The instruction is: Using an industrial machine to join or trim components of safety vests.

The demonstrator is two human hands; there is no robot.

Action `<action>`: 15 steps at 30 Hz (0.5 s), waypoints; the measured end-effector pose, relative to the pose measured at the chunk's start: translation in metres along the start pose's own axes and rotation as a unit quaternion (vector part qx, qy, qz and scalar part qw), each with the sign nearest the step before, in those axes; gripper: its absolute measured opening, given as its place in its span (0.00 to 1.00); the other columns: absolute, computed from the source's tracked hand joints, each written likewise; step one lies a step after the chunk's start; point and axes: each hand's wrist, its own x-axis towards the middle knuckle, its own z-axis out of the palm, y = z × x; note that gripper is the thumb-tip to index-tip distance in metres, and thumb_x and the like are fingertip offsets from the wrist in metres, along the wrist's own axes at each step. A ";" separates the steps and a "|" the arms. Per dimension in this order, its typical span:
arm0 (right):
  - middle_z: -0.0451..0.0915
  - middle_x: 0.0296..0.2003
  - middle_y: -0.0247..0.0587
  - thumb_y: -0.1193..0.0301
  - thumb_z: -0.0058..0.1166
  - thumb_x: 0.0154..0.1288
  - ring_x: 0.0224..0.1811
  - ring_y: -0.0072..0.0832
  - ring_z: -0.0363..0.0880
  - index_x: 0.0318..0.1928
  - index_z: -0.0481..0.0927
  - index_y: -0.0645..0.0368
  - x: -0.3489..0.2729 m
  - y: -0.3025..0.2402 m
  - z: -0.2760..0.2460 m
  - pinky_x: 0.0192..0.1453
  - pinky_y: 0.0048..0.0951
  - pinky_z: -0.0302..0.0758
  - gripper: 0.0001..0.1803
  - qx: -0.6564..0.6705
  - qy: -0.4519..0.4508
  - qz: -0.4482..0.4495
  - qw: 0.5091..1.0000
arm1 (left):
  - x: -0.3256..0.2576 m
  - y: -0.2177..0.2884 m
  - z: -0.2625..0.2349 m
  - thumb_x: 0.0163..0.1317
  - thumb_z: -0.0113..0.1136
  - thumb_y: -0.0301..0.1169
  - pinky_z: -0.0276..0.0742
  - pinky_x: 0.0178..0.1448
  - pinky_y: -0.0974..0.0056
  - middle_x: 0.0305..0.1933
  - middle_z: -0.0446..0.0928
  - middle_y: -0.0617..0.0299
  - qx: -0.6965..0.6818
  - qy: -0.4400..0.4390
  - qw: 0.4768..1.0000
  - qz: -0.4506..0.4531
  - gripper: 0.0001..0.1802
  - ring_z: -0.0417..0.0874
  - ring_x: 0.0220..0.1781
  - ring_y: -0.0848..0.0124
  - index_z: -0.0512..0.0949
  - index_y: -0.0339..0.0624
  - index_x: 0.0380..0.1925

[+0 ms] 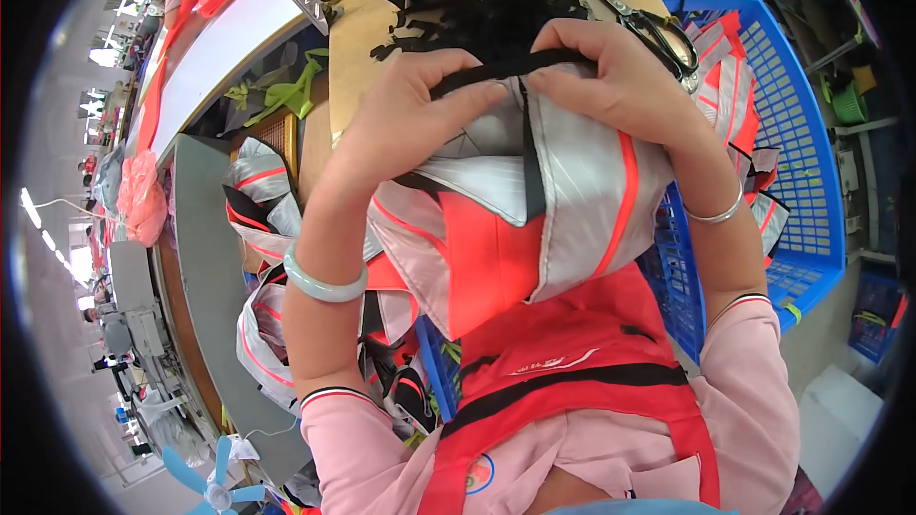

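Between left hand [410,114] and right hand [611,84], black band [508,69] of grey fabric [584,193]

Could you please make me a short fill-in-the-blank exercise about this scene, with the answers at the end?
The left hand and right hand grip a ____ strip on the fabric piece.
The large basket at the person's right is ____.
The thick pale bangle is on the ____ arm.
Black-handled scissors lie nearest the ____ hand.

Missing words: black; blue; left; right.

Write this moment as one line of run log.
left grip: pinching black band; right grip: pinching same band; grey-and-coral fabric piece: below band; black-handled scissors: beside right grip
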 end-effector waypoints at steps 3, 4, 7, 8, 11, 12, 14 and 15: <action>0.73 0.21 0.34 0.64 0.58 0.56 0.26 0.17 0.68 0.35 0.77 0.66 0.012 0.002 0.004 0.32 0.24 0.68 0.15 0.039 -0.014 0.024 0.999 | 0.006 -0.008 -0.012 0.62 0.62 0.35 0.64 0.32 0.77 0.25 0.74 0.74 0.004 -0.012 1.000 -0.006 0.12 0.68 0.29 0.86 0.80 0.36 0.36; 0.73 0.21 0.34 0.64 0.58 0.56 0.26 0.17 0.68 0.35 0.77 0.66 0.016 0.003 0.003 0.32 0.24 0.68 0.15 0.036 -0.013 0.021 0.999 | 0.011 -0.011 -0.015 0.62 0.62 0.36 0.65 0.33 0.76 0.26 0.75 0.73 0.020 -0.012 1.000 -0.008 0.12 0.69 0.30 0.86 0.80 0.36 0.36; 0.74 0.27 0.27 0.65 0.57 0.59 0.31 0.12 0.70 0.37 0.77 0.63 0.024 0.008 0.000 0.37 0.18 0.67 0.13 0.026 -0.036 0.056 0.997 | 0.023 -0.013 -0.022 0.62 0.62 0.37 0.69 0.37 0.75 0.28 0.77 0.71 0.057 -0.016 0.998 -0.011 0.14 0.71 0.31 0.84 0.80 0.35 0.38; 0.74 0.27 0.27 0.64 0.57 0.59 0.31 0.12 0.70 0.38 0.77 0.63 0.027 0.009 -0.001 0.37 0.18 0.68 0.14 0.029 -0.034 0.057 0.997 | 0.027 -0.015 -0.023 0.62 0.62 0.38 0.70 0.39 0.74 0.29 0.77 0.70 0.076 -0.021 0.997 -0.014 0.15 0.72 0.32 0.83 0.80 0.35 0.38; 0.75 0.27 0.28 0.62 0.57 0.59 0.31 0.13 0.71 0.38 0.78 0.63 0.036 0.012 -0.004 0.37 0.18 0.68 0.16 0.019 -0.030 0.058 0.998 | 0.038 -0.022 -0.029 0.62 0.62 0.39 0.72 0.42 0.74 0.32 0.79 0.68 0.078 -0.014 0.997 -0.010 0.17 0.75 0.34 0.82 0.80 0.34 0.41; 0.75 0.27 0.28 0.61 0.57 0.59 0.31 0.13 0.71 0.39 0.78 0.63 0.039 0.013 -0.005 0.37 0.19 0.68 0.17 0.006 -0.029 0.056 0.998 | 0.040 -0.022 -0.030 0.62 0.62 0.39 0.72 0.42 0.74 0.32 0.79 0.68 0.078 -0.015 0.997 -0.010 0.17 0.75 0.34 0.82 0.80 0.34 0.41; 0.75 0.27 0.29 0.60 0.57 0.59 0.32 0.14 0.71 0.39 0.78 0.64 0.044 0.017 -0.006 0.37 0.19 0.68 0.18 0.009 -0.028 0.054 0.998 | 0.044 -0.021 -0.033 0.62 0.62 0.39 0.74 0.45 0.73 0.35 0.81 0.66 0.043 -0.035 0.998 -0.035 0.19 0.77 0.37 0.81 0.80 0.33 0.44; 0.76 0.28 0.29 0.60 0.57 0.59 0.32 0.14 0.72 0.40 0.78 0.64 0.046 0.019 -0.006 0.37 0.19 0.69 0.18 0.013 -0.027 0.051 0.998 | 0.046 -0.023 -0.034 0.62 0.62 0.39 0.74 0.45 0.73 0.35 0.81 0.66 0.043 -0.036 0.998 -0.035 0.19 0.77 0.37 0.81 0.80 0.33 0.44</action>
